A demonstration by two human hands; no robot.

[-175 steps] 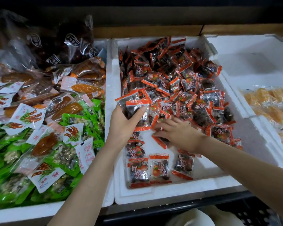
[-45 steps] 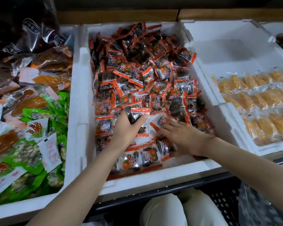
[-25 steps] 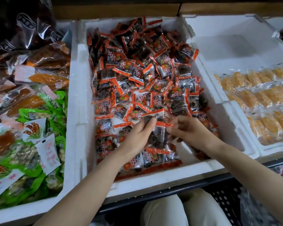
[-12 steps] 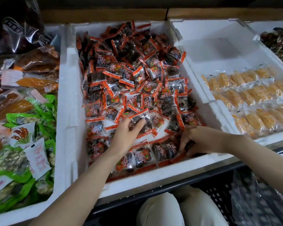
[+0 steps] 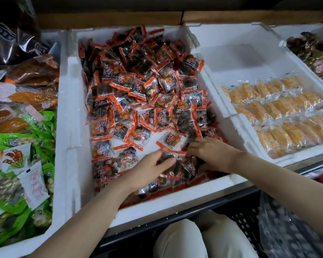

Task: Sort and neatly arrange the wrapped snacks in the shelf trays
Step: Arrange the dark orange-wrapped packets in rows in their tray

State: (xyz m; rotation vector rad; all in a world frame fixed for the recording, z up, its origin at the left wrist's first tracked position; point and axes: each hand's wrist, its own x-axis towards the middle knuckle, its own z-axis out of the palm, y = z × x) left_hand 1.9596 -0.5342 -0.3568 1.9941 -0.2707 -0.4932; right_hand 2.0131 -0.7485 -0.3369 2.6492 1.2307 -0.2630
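Pressing orange-edged packets [image 5: 138, 86] by front rim of tray [image 5: 175, 200], left hand [image 5: 149, 167] flat, right hand [image 5: 213, 153] curled on one, white floor [image 5: 154, 142] beyond

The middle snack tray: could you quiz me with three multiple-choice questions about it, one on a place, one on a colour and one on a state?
1. Where in the middle tray are the left hand and the right hand?
A) at the far end
B) at the near end
C) outside it

2. The sealed edges of the packets are:
A) green
B) orange-red
C) blue

3. The packets at the far end lie:
A) in a jumbled heap
B) in neat rows
C) under a lid

Answers:
1 B: both hands are on packets close to the tray's near wall.
2 B: orange-red strips border the clear wrappers.
3 A: they overlap one another at all angles.
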